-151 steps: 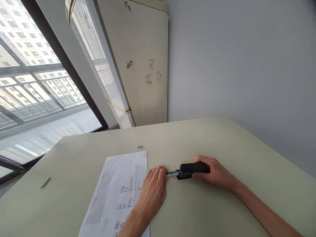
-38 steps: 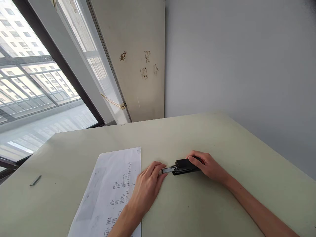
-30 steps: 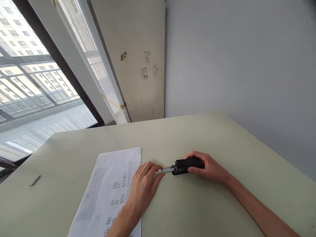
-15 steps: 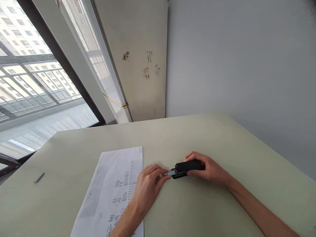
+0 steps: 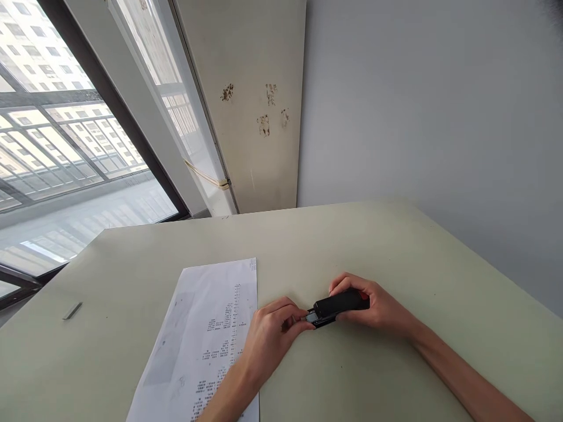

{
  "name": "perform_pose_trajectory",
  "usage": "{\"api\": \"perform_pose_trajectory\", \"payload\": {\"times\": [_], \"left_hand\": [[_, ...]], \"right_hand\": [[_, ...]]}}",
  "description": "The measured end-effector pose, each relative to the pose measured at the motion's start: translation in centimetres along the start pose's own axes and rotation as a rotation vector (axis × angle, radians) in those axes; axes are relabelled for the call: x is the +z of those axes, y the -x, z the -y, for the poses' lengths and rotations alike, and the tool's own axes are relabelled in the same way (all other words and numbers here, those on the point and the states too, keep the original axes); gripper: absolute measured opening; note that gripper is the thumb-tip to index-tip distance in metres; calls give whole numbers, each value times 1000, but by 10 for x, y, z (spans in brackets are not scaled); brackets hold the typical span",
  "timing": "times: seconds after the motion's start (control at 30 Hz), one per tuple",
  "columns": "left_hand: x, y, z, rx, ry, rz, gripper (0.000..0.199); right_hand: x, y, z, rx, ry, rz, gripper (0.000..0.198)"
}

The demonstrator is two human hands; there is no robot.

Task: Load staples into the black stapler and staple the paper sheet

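Observation:
A black stapler (image 5: pixel 341 302) with a bit of red near its back end lies across my right hand's grip, just above the table. My right hand (image 5: pixel 372 305) is closed around its rear part, thumb on the near side and fingers over the far side. From the stapler's front end sticks out a short metal tray (image 5: pixel 312 317). The thumb and fingertips of my left hand (image 5: pixel 275 328) pinch the end of this tray. Under my left wrist lies a printed sheet of paper (image 5: pixel 211 346); whether there are more sheets beneath I cannot tell.
On the far left of the pale green table (image 5: pixel 352 240) lies a small grey strip of staples (image 5: pixel 73 311). A grey wall (image 5: pixel 422 117) rises behind the table on the right. A glass window (image 5: pixel 79 140) with a dark frame stands at the left.
My left hand has moved a little to the right, closer to the stapler, and less of the metal tray sticks out. The stapler is tilted slightly more. The whole view has shifted a little.

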State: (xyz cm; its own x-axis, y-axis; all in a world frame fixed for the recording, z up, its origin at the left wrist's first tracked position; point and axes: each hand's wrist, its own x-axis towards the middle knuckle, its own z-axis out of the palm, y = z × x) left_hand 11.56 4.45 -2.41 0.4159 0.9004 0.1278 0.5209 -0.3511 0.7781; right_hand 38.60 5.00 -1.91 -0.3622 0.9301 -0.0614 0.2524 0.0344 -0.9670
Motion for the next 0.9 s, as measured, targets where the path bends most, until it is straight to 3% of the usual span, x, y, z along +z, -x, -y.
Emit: {"api": "perform_pose_trajectory", "payload": {"times": [0.37,0.57,0.9], "left_hand": [[2,1,5,72,55,57,13],[-1,1,10,240,14,99,26],[-2,0,8,256,-36,90,33]], "right_hand": [[9,3,2,-1,-8,70,22],[10,6,3,-19,-12,155,27],[12,6,1,-45,0,152,26]]}}
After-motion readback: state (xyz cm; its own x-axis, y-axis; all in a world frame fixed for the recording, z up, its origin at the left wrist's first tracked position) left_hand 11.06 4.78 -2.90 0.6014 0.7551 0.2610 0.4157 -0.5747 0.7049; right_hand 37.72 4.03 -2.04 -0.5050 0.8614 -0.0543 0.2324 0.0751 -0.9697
